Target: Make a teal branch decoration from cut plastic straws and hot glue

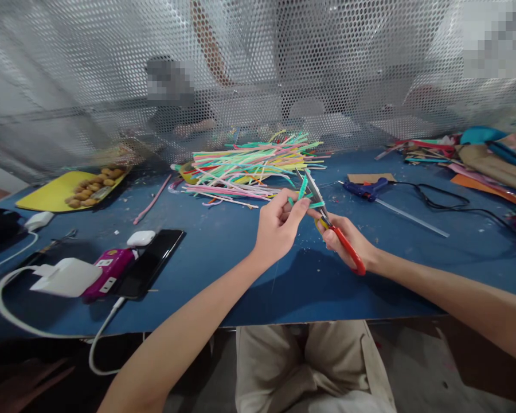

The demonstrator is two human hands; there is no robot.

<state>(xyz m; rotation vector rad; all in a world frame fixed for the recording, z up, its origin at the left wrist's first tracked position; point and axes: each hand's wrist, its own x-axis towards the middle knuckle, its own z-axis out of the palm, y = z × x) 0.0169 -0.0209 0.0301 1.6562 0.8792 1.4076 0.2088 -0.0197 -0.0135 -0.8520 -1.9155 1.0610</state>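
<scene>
Over the middle of the blue table, my left hand [281, 221] pinches a bent green pipe cleaner [303, 186] between thumb and fingers. My right hand [346, 235] grips a pair of scissors [348, 250] with red handles. The scissor blades are spread and point up and away, close beside the green pipe cleaner; whether they touch it I cannot tell. Just beyond my hands lies a large loose pile of pipe cleaners [241, 166] in green, pink, yellow and white.
On the right are a blue glue gun [367, 188] with a clear glue stick and black cord, cardboard, and coloured paper. On the left lie a phone [155, 261], a purple power strip [107, 275] with a white charger, and a yellow sheet [47, 192] holding brown round pieces. Perforated metal [258, 63] stands behind.
</scene>
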